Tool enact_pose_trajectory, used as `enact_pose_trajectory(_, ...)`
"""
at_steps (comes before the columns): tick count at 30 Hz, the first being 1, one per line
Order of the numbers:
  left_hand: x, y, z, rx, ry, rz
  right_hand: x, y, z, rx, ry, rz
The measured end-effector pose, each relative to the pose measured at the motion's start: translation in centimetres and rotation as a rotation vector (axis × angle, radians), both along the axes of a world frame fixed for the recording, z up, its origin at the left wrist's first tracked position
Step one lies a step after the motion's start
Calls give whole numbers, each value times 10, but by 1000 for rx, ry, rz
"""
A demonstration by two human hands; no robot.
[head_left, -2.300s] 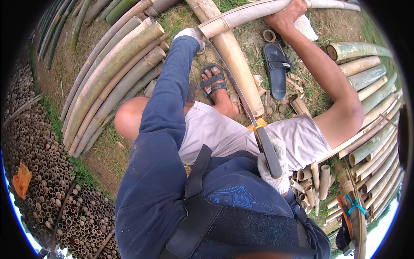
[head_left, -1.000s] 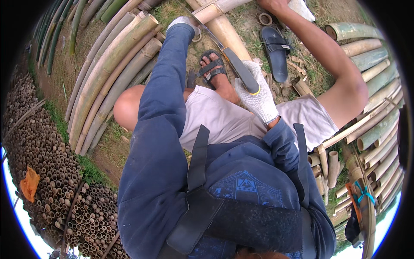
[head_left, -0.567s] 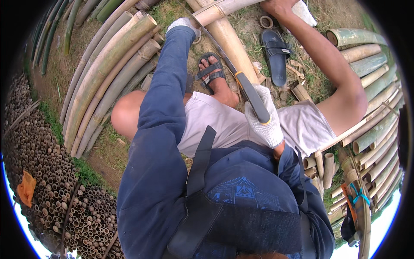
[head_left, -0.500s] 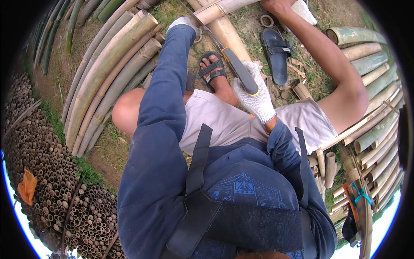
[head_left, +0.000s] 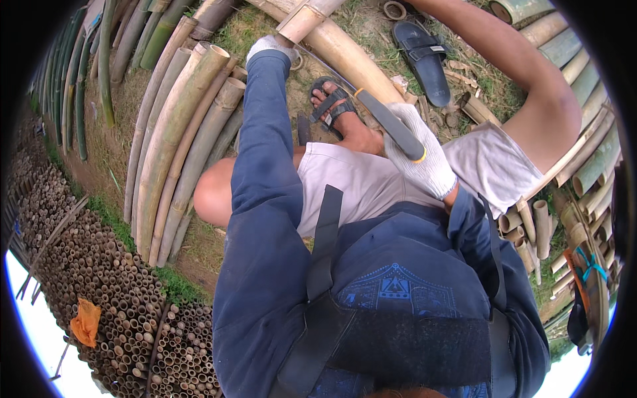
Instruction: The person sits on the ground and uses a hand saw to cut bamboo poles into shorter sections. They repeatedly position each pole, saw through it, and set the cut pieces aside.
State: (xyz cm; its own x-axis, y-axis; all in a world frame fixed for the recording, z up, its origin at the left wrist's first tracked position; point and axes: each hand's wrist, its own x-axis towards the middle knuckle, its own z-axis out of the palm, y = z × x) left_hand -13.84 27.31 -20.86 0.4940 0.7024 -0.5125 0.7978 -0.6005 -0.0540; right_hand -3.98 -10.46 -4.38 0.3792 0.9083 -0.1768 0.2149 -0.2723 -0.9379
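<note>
— How are you holding things, seen from your head?

— My right hand point(head_left: 421, 156), gloved, is wrapped tight round the long knife point(head_left: 378, 119), blade reaching to the bamboo pole point(head_left: 345, 50). My left hand point(head_left: 269, 46) presses that pole to steady it; whether its fingers close, I can't tell.

— And around you?

— Grass and bare dirt, a loose sandal point(head_left: 424, 56), cut bamboo stacked point(head_left: 93, 292) at my left.
</note>
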Motion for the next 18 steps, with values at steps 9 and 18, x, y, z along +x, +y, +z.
enact_pose_trajectory(9,3,-3,0,33,82,18,-3,-106,67,-99,-148,32)
enact_pose_trajectory(18,-9,0,-24,69,-85,155,-2,41,-37,206,-43,6)
